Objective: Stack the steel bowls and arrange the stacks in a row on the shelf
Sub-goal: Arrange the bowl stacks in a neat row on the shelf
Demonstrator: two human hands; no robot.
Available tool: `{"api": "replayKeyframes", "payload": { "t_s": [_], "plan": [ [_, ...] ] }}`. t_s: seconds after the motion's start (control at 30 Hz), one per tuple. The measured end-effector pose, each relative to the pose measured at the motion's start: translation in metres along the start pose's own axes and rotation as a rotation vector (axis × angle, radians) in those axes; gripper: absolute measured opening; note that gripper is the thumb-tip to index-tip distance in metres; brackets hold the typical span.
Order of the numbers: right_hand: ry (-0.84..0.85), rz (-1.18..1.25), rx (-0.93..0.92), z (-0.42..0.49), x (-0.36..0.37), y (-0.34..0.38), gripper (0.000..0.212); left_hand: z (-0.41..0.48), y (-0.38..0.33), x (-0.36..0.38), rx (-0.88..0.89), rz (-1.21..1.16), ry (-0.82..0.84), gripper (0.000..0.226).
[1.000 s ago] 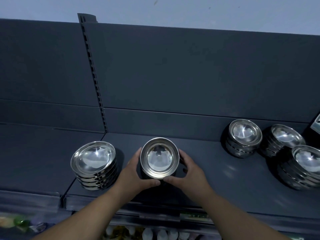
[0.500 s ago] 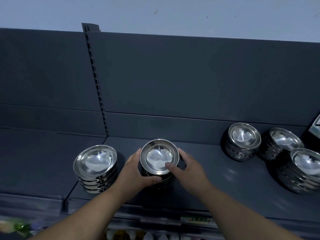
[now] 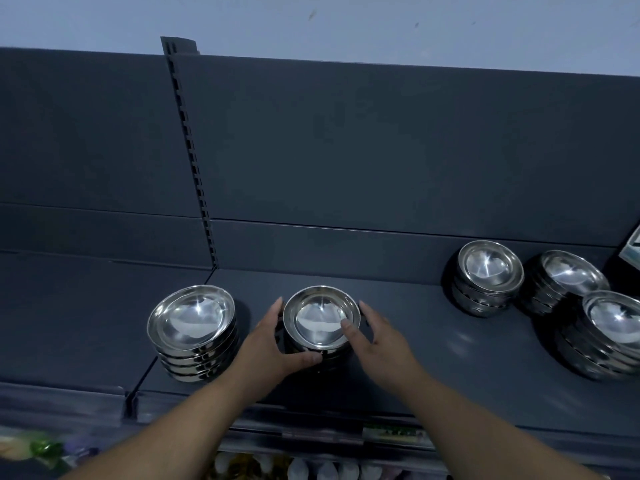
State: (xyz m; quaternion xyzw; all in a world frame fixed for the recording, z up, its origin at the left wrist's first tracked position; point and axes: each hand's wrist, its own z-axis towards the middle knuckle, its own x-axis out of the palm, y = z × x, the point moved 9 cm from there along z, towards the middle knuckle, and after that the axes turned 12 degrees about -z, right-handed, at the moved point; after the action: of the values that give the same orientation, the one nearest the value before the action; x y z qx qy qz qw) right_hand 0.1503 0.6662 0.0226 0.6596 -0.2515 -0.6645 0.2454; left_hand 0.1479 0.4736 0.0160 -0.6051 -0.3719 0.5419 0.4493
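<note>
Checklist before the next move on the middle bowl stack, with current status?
1. Top bowl of the middle stack nested level: ok.
2. Left hand grip: ok, thumb wraps the stack's front, fingers along its left side.
3. Right hand grip: not ok for a lift, thumb tip on the top rim, fingers straight beside it.
4. Clearance to the left stack: ok, a gap shows.
5. In line with the left stack near the shelf front: ok, roughly.
6. Right-side stacks in the row: not ok, three clustered, two behind one.
</note>
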Motion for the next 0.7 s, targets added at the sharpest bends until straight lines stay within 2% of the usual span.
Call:
{"api": "replayKeyframes", "payload": {
  "t_s": [0.07,0.2,0.3,0.5,0.7],
  "plan": [
    [-0.028,0.045,0.023,-0.001,0.000,-0.008,0.057,-0.001,0.007,0.001,-0.024,-0.036,0.004,0.115],
    [-0.054,0.116,0.043,-0.005,0.004,-0.021,0.035,-0.005,0.018,0.006,-0.045,-0.089,0.011,0.103],
    [-0.029,0.174,0.067,-0.007,0.013,-0.026,0.032,-0.009,0.016,0.014,-0.037,-0.123,0.016,0.091],
    [-0.038,0.210,0.072,-0.007,0.012,-0.025,0.024,-0.003,0.022,0.013,-0.037,-0.154,0.005,0.086],
    [-0.005,0.188,0.035,-0.008,0.015,-0.030,0.033,-0.001,0.028,0.011,-0.034,-0.093,0.001,0.084]
  ]
}}
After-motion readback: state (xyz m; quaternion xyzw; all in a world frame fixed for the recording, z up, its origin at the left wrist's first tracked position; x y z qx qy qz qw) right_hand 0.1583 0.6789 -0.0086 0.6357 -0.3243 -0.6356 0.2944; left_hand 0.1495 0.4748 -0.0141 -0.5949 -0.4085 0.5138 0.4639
